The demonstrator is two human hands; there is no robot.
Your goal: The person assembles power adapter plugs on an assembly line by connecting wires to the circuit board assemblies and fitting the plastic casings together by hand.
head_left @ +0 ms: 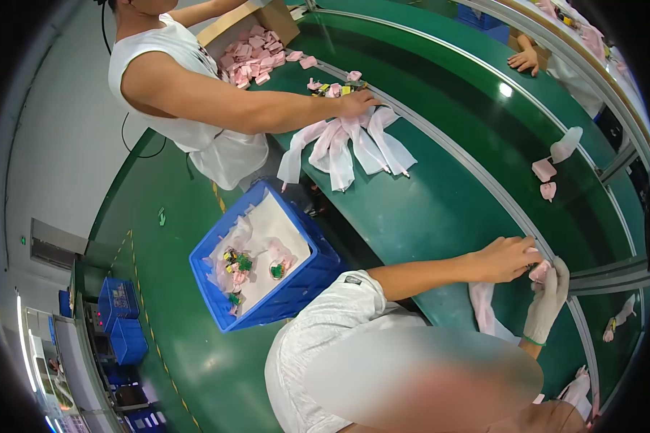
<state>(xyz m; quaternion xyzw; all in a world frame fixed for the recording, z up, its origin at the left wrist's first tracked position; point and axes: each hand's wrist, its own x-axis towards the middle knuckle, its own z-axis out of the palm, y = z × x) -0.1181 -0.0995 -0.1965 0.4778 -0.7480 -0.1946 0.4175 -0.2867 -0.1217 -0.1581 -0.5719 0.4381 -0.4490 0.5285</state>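
My left hand [509, 259] is bare, its fingers pinched together over the far edge of the green bench. What sits between its fingertips is too small to make out. Close beside it, my right hand [547, 303] wears a white glove and grips a small pink plastic piece [540, 272]. A pale pink translucent sleeve [484, 307] lies on the bench under my left forearm, and its lower part runs behind a blurred patch.
A co-worker's hand [357, 105] rests on several pale sleeves [339, 148]. Pink pieces fill a cardboard box [278, 25]. A blue crate [325, 249] holds assemblies. Loose pink parts [544, 170] lie on the dark green conveyor [440, 94], beyond a metal rail [477, 169]. Another person's hand [525, 59] is opposite.
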